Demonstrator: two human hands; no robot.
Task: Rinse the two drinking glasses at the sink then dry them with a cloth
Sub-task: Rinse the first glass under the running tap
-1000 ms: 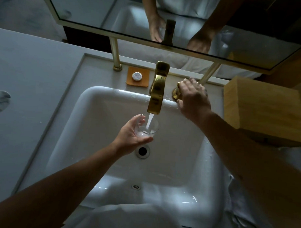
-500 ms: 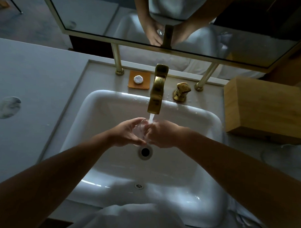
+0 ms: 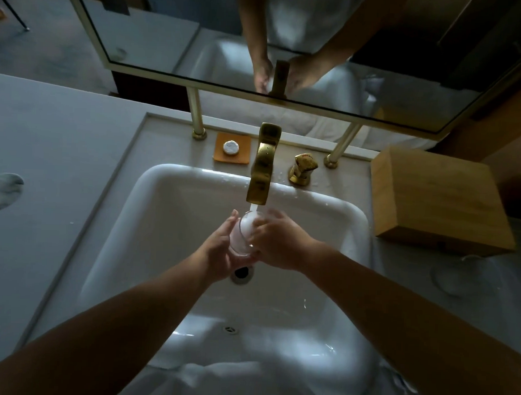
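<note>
Both hands on one drinking glass (image 3: 242,236), held over the sink (image 3: 170,212) directly under the brass faucet (image 3: 261,168). Water stream (image 3: 254,207) is running from the spout into the glass mouth; the glass looks full of white, aerated water.

Left hand (image 3: 219,252): fingers curled round the glass from its left side, thumb up near the rim. Right hand (image 3: 277,242): fingers wrapped across the glass's right side, fingertips reaching over near the rim. Glass is tilted, mouth toward the faucet, base toward the person.

Drain (image 3: 241,273) sits just below the left-hand fingers, nearer the person. Faucet handle (image 3: 303,168) is beyond the right-hand fingers, on the counter (image 3: 63,149) behind the basin, untouched. Beyond the left-hand fingers: orange soap dish (image 3: 233,148) with a small round white soap (image 3: 231,147) on it. Wooden box (image 3: 439,200) well off to the right of the right-hand fingers. A faint round outline (image 3: 457,278) on the counter near the box; can't tell what it is. Mirror (image 3: 288,35) beyond the faucet reflects both hands.
</note>
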